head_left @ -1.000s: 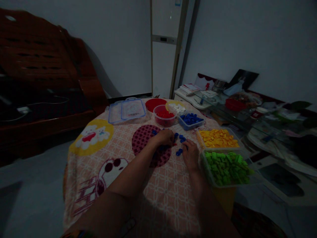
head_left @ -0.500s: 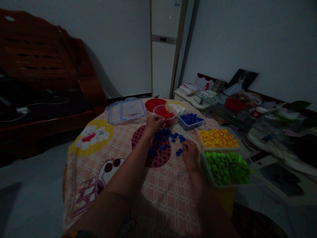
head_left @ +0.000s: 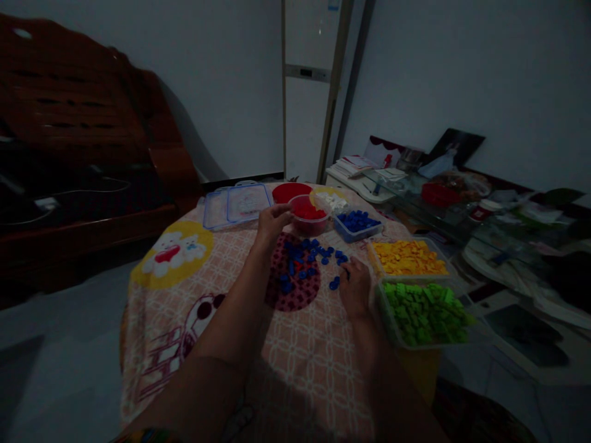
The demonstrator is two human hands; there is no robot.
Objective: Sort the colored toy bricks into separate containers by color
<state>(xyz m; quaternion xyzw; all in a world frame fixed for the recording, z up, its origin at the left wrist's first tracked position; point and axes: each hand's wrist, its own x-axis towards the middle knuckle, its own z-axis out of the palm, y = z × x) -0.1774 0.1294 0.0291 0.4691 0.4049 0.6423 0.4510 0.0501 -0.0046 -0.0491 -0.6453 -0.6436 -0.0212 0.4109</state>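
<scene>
My left hand [head_left: 272,224] is by the left rim of a clear round tub [head_left: 308,226] holding red pieces. Its fingers reach out slightly apart, and nothing shows between them. Near the scattered blue pieces [head_left: 302,274], my right hand [head_left: 355,283] hovers low with curled fingers. A small dark bit shows at its fingertips, too dim to name. Among the blue pieces, on a dark pink round patch of the tablecloth, lies a little red piece [head_left: 298,266]. Two blue pieces [head_left: 335,283] lie just left of my right hand.
A blue-piece box [head_left: 357,234], a yellow-piece box [head_left: 372,261] and a green-piece box [head_left: 388,332] line the right side. White pieces [head_left: 333,202] and a red lid-like disc [head_left: 290,192] are at the back. Clear blue-edged lids [head_left: 237,206] lie at back left.
My left hand has moved left, from in front of the red tub to its left rim, and its fingers have spread. The red piece among the blue ones now shows. My right hand stays nearly still.
</scene>
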